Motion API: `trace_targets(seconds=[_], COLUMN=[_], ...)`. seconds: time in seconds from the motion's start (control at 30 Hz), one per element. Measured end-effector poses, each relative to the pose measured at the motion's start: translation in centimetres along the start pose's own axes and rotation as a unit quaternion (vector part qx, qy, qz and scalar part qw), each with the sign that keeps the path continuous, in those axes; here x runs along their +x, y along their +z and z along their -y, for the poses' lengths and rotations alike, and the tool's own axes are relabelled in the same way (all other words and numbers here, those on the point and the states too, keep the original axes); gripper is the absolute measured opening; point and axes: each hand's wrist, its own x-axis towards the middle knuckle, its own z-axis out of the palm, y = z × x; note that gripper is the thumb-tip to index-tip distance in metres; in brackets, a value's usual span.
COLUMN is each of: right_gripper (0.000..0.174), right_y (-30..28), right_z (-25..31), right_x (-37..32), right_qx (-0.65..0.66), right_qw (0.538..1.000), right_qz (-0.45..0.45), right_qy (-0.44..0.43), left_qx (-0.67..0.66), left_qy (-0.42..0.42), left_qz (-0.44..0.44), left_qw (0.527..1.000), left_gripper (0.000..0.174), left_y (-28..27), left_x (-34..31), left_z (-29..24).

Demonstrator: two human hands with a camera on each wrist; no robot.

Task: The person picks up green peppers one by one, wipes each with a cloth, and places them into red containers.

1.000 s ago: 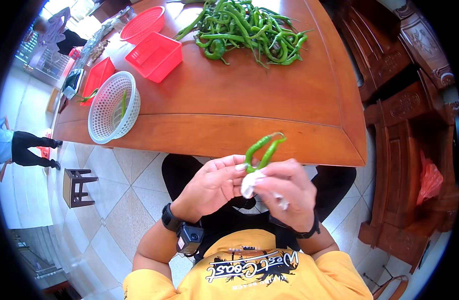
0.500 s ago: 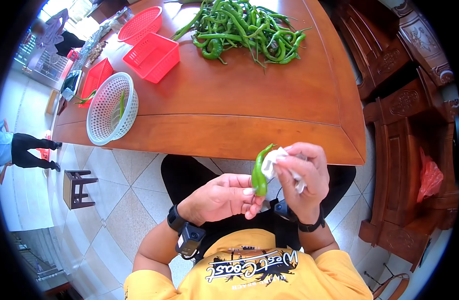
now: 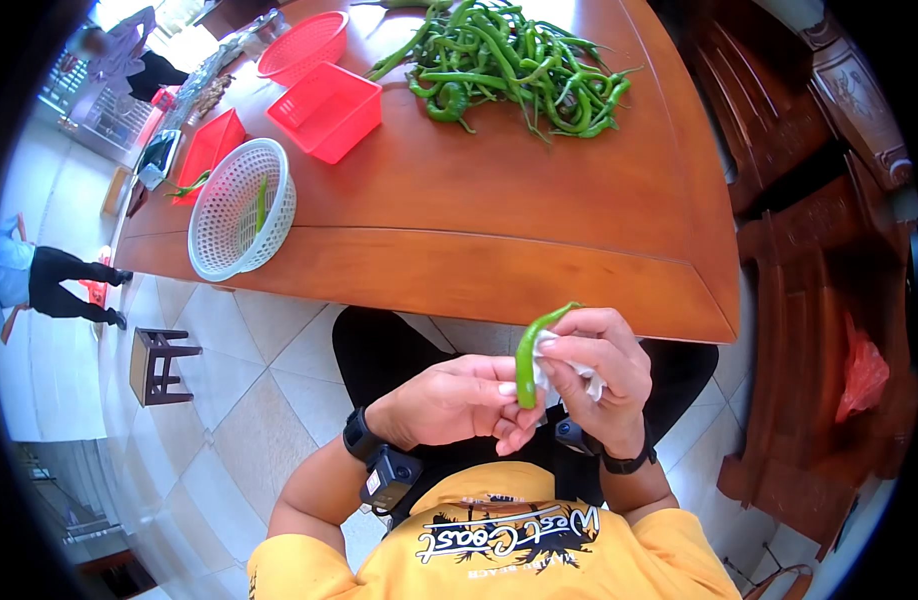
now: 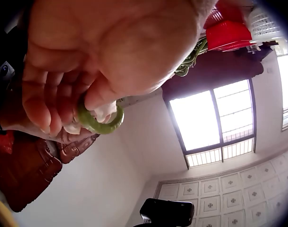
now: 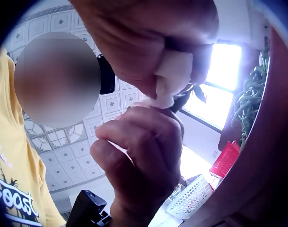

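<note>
The left hand's fingers curl round the lower end of a slim green pepper. They pinch it so that it stands nearly upright, with its tip toward the desk edge. The right hand's fingers are closed on a crumpled white cloth, pressed against the pepper's right side. The pinch seems meant to steady the pepper so the cloth can meet its skin.

The left hand and right hand touch over the person's lap, just short of the wooden desk. Far across the desk lies a heap of green peppers. At the desk's left edge sits a white basket, with a red basket beyond it.
</note>
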Motion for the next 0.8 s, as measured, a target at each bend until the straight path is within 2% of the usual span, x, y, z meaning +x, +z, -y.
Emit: trace_targets(seconds=[0.07,0.17,0.2,0.23,0.27,0.37,0.4,0.43,0.5,0.53,0.63,0.67,0.77,0.8], right_gripper=[0.022,0.024,0.024,0.024,0.03,0.039,0.048,0.051,0.056,0.052,0.045,0.03,0.021,0.015], right_y=[0.1,0.3,0.3,0.4,0.7,1.6,2.0,2.3,3.3,3.8,5.2,5.6,5.3,6.1], right_z=[0.1,-0.1,0.0,0.0,-0.3,0.4,0.5,0.4,0.0,0.0,0.8,1.3,0.1,0.7], right_x=[0.1,0.2,0.1,0.1,0.0,0.2,0.5,0.4,1.2,1.4,1.5,2.0,2.9,3.4], right_qx=[-0.027,-0.045,-0.043,-0.042,-0.044,0.027,0.008,0.02,-0.017,-0.01,0.091,0.125,0.207,0.232], right_qw=[1.0,0.999,0.998,0.998,0.998,0.989,0.992,0.985,0.989,0.988,0.98,0.972,0.936,0.935], right_qz=[-0.009,-0.017,-0.015,-0.013,-0.015,0.008,0.046,0.089,0.14,0.15,0.126,0.121,0.221,0.182], right_qy=[0.007,0.018,0.033,0.047,0.038,0.146,0.115,0.148,0.041,0.039,0.127,0.158,0.18,0.198], left_qx=[0.006,0.072,0.101,0.164,0.204,0.266,0.283,0.3,0.358,0.382,0.398,0.395,0.466,0.507], left_qy=[0.005,0.017,0.03,0.056,0.08,0.127,0.114,0.102,0.087,0.079,0.08,0.085,0.093,0.087], left_qz=[0.005,-0.048,-0.058,-0.124,-0.153,-0.2,-0.198,-0.198,-0.166,-0.173,-0.193,-0.198,-0.242,-0.27], left_qw=[1.0,0.996,0.993,0.977,0.964,0.934,0.931,0.928,0.915,0.904,0.893,0.893,0.846,0.814], left_gripper=[0.029,0.026,0.02,0.021,0.021,0.018,0.019,0.019,0.02,0.02,0.021,0.021,0.022,0.021], left_y=[-0.1,0.3,0.6,1.2,1.2,1.2,1.5,1.8,1.4,1.0,1.1,1.2,0.9,1.2], left_x=[-0.1,-0.6,-0.8,-1.1,-1.4,-2.2,-2.5,-2.8,-3.2,-3.6,-5.1,-5.5,-6.5,-7.0], left_z=[0.1,-0.8,-1.3,-1.8,-2.3,-3.9,-4.2,-4.5,-4.7,-4.8,-5.3,-5.5,-5.6,-5.9])
